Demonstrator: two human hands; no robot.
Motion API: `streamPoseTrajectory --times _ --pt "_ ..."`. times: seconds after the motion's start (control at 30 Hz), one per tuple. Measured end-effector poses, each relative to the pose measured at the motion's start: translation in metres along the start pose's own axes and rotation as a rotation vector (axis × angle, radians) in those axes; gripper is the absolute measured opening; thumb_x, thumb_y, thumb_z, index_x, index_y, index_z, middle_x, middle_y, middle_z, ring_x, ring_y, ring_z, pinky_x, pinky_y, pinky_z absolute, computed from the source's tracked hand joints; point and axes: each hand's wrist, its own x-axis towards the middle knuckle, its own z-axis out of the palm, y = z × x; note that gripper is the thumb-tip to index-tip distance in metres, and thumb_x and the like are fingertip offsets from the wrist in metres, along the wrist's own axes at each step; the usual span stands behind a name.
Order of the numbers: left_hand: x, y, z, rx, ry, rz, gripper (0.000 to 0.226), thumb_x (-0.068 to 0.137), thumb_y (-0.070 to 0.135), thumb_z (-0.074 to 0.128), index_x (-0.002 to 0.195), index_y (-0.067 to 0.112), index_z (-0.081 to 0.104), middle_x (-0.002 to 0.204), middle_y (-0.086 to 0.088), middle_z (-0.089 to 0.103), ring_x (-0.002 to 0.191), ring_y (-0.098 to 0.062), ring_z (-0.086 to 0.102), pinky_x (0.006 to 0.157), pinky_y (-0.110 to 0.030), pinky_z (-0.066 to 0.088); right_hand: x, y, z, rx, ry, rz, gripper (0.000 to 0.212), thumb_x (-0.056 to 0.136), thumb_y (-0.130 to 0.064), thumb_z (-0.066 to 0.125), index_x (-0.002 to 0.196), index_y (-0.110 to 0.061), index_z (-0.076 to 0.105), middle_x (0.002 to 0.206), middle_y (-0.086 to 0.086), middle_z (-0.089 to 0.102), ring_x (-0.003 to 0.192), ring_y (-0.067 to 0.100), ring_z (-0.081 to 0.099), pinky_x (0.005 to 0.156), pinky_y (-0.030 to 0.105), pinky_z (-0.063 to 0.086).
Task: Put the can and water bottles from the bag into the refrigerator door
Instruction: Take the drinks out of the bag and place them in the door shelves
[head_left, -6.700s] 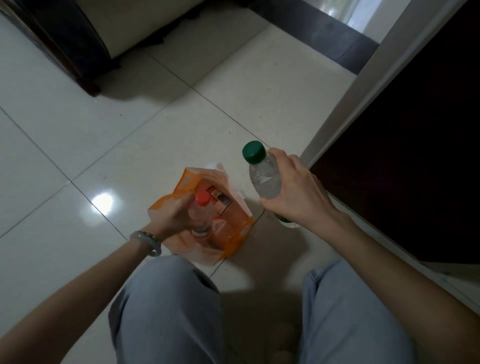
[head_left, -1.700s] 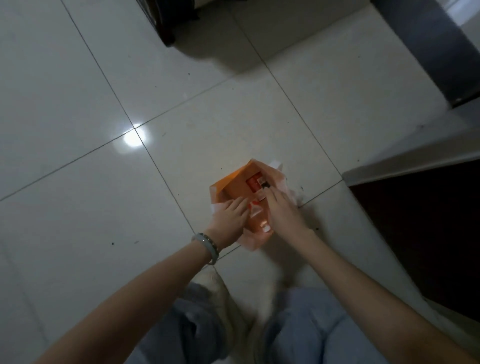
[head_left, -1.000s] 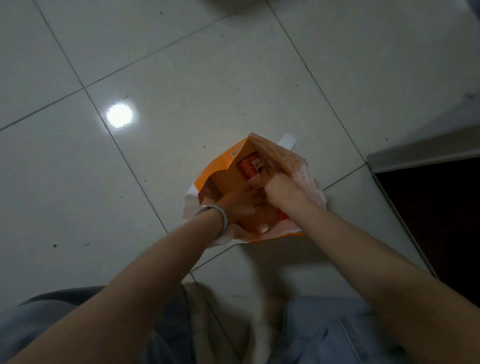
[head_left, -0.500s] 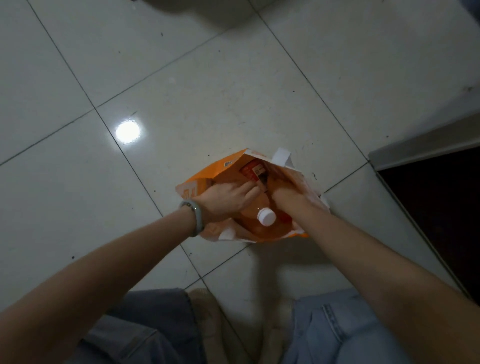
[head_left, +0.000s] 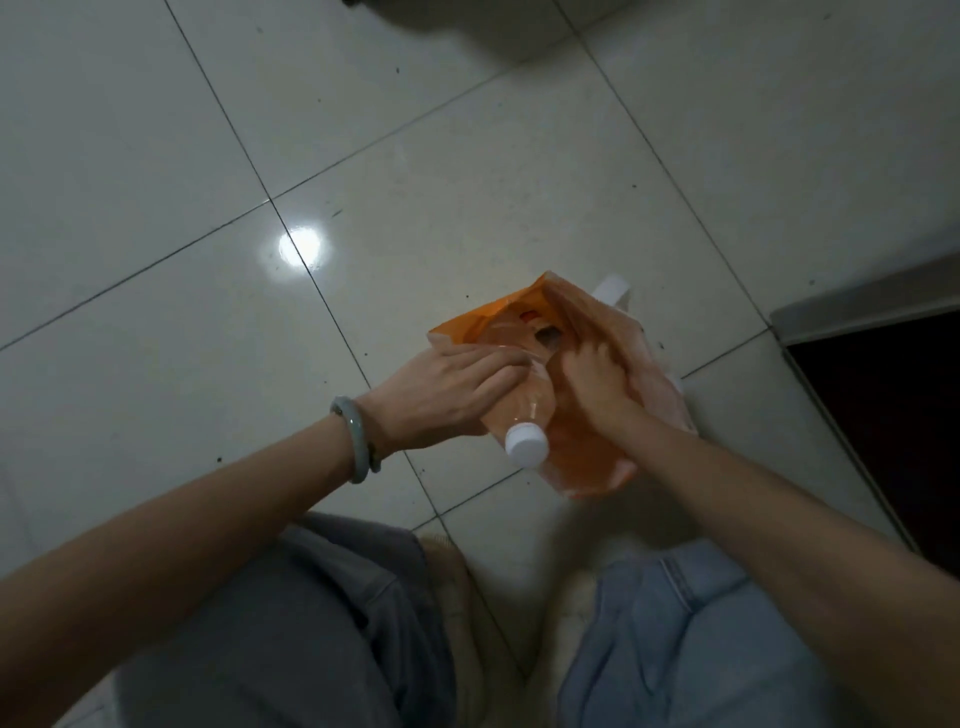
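Note:
An orange bag stands open on the tiled floor in front of my knees. A clear water bottle with a white cap sticks out of it, cap pointing toward me. My left hand is wrapped around the bottle's body. My right hand reaches into the bag mouth beside the bottle, fingers curled; what they touch is hidden. Deeper in the bag a can with a red label shows partly.
Pale glossy floor tiles lie all around the bag. A grey threshold with a dark opening behind it runs along the right edge. My knees in jeans fill the bottom of the view.
My left hand has drawn the white-capped bottle further out of the bag, toward me. My right hand stays in the bag mouth.

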Motion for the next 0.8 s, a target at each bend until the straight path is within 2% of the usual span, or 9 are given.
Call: streamPoseTrajectory --times 0.07,0.1,0.23,0.3,0.43,0.5,0.57,0.67,0.8 --pt "-0.007 0.009 -0.024 -0.097 -0.069 -0.12 0.075 0.062 0.029 0.081 0.121 0.008 0.039 0.118 -0.018 0.061 0.099 -0.033 0.063 0.079 -0.041 0.053 -0.022 -0.01 -0.035 -0.015 -0.068 -0.06 0.028 0.089 -0.017 0.048 0.116 -0.009 0.045 0.114 0.012 0.053 0.106 0.032 0.051 0.082 0.039 0.044" --pt "-0.012 0.014 -0.037 -0.123 -0.044 -0.174 0.076 0.061 0.028 0.083 0.12 0.009 0.039 0.116 -0.018 0.062 0.096 -0.033 0.064 0.077 -0.04 0.054 -0.033 -0.012 -0.051 -0.023 -0.103 -0.065 0.027 0.088 -0.014 0.046 0.114 -0.006 0.045 0.114 0.017 0.056 0.105 0.035 0.052 0.083 0.041 0.043" --pt "-0.031 0.055 -0.115 -0.238 -0.042 -0.369 0.075 0.061 0.023 0.085 0.119 0.012 0.039 0.115 -0.018 0.062 0.088 -0.032 0.065 0.069 -0.038 0.055 -0.101 -0.016 -0.13 0.063 -0.138 -0.016 0.049 0.078 -0.015 0.062 0.121 -0.007 0.039 0.12 0.017 0.055 0.111 0.037 0.048 0.083 0.04 0.043" --pt "-0.037 0.077 -0.162 -0.249 -0.023 -0.401 0.073 0.06 0.021 0.085 0.118 0.01 0.043 0.113 -0.017 0.063 0.09 -0.032 0.066 0.07 -0.036 0.055 -0.142 -0.02 -0.175 0.126 -0.114 -0.007 0.049 0.079 -0.015 0.06 0.123 -0.006 0.04 0.122 0.017 0.054 0.112 0.037 0.045 0.083 0.041 0.043" --pt "-0.037 0.127 -0.278 -0.288 -0.062 -0.405 0.067 0.062 0.024 0.084 0.115 0.01 0.046 0.112 -0.017 0.064 0.09 -0.033 0.065 0.069 -0.038 0.055 -0.23 -0.029 -0.29 0.289 0.039 0.003 0.039 0.077 -0.016 0.059 0.113 -0.001 0.056 0.108 0.022 0.062 0.1 0.039 0.055 0.082 0.041 0.043" --pt "-0.035 0.151 -0.332 -0.316 -0.067 -0.387 0.068 0.062 0.025 0.084 0.116 0.013 0.043 0.112 -0.016 0.064 0.091 -0.032 0.065 0.071 -0.038 0.055 -0.275 -0.033 -0.344 0.396 0.086 0.055 0.043 0.073 -0.03 0.052 0.102 -0.001 0.063 0.094 0.022 0.066 0.085 0.04 0.061 0.075 0.041 0.049" --pt "-0.032 0.176 -0.383 -0.353 -0.063 -0.364 0.067 0.065 0.026 0.082 0.116 0.018 0.04 0.112 -0.013 0.064 0.09 -0.031 0.065 0.072 -0.04 0.057 -0.321 -0.036 -0.392 0.434 0.129 0.054 0.052 0.072 -0.043 0.05 0.103 -0.005 0.064 0.09 0.019 0.066 0.079 0.036 0.062 0.071 0.038 0.052" --pt "-0.023 0.206 -0.452 -0.395 -0.049 -0.338 0.06 0.07 0.031 0.077 0.115 0.02 0.038 0.107 -0.012 0.064 0.085 -0.029 0.064 0.067 -0.037 0.055 -0.384 -0.046 -0.465 0.458 0.201 0.062 0.045 0.069 -0.024 0.072 0.11 -0.008 0.063 0.099 0.02 0.062 0.086 0.037 0.061 0.073 0.036 0.05" --pt "-0.009 0.231 -0.514 -0.419 -0.026 -0.289 0.056 0.072 0.056 0.056 0.114 0.021 0.044 0.107 -0.005 0.063 0.086 -0.024 0.062 0.069 -0.04 0.055 -0.446 -0.054 -0.53 0.525 0.316 0.118 0.059 0.067 -0.019 0.075 0.123 -0.016 0.057 0.112 0.015 0.057 0.097 0.032 0.059 0.081 0.034 0.048"
